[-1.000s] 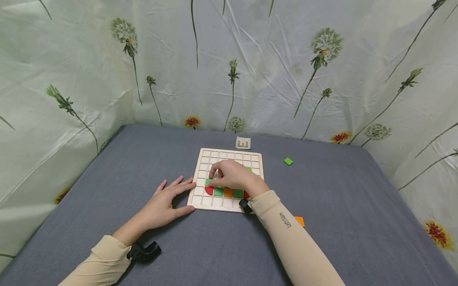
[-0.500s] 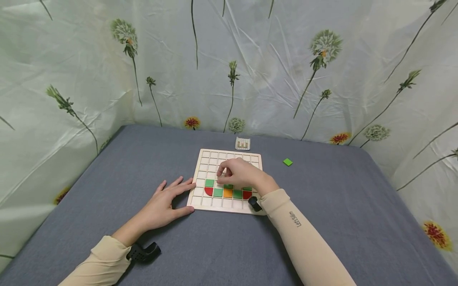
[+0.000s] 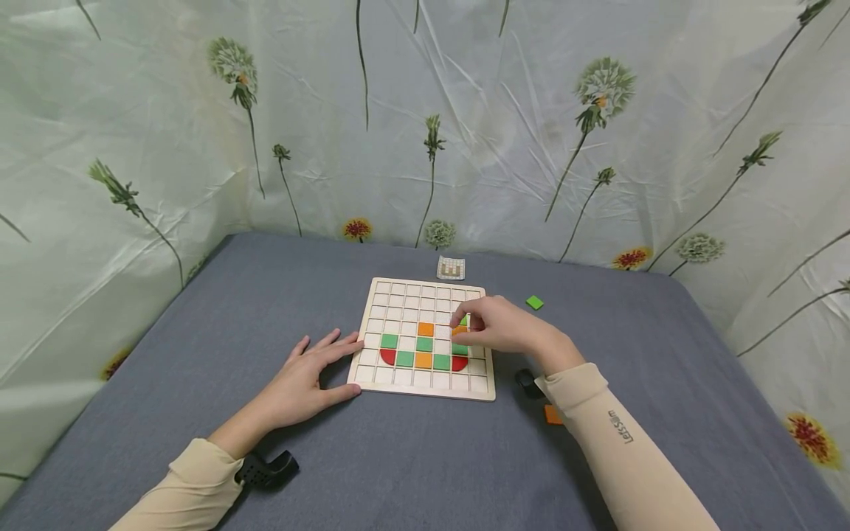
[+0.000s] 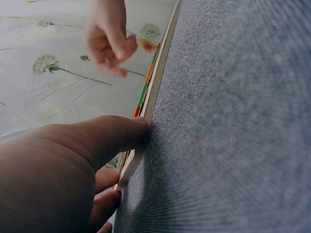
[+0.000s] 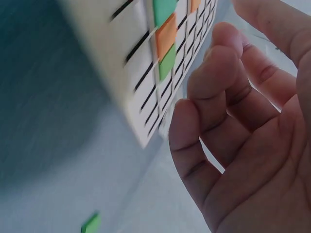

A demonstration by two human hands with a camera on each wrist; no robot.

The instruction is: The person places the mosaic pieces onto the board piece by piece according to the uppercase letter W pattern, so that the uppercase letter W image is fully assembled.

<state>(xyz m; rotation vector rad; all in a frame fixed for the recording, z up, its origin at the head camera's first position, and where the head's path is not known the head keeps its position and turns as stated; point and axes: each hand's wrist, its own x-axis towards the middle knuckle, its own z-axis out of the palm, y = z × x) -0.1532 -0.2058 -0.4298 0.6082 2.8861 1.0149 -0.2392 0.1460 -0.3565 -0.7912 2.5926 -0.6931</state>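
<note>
A pale wooden grid board (image 3: 394,375) lies on the table. Green and orange square tiles sit in its cells, with a red rounded tile (image 3: 388,357) at each end of the lower row. My left hand (image 3: 302,380) is spread at the board's left side, fingertips on its edge and thumb touching the near corner. Over the board's right part hovers my right hand (image 3: 501,323), fingers loosely bent. The right wrist view shows nothing between those fingers (image 5: 214,73). From the head, that hand partly covers an orange tile and a green tile.
A loose green tile (image 3: 534,302) lies right of the board, and an orange piece (image 3: 553,414) lies beside the right sleeve, partly covered. Behind the board is a small pattern card (image 3: 451,268). A flower-printed cloth (image 3: 491,147) hangs behind the grey table (image 3: 425,457).
My right hand has moved rightward from the board's left part to its right part. That uncovers orange and green tiles in the middle. My left hand has stayed put.
</note>
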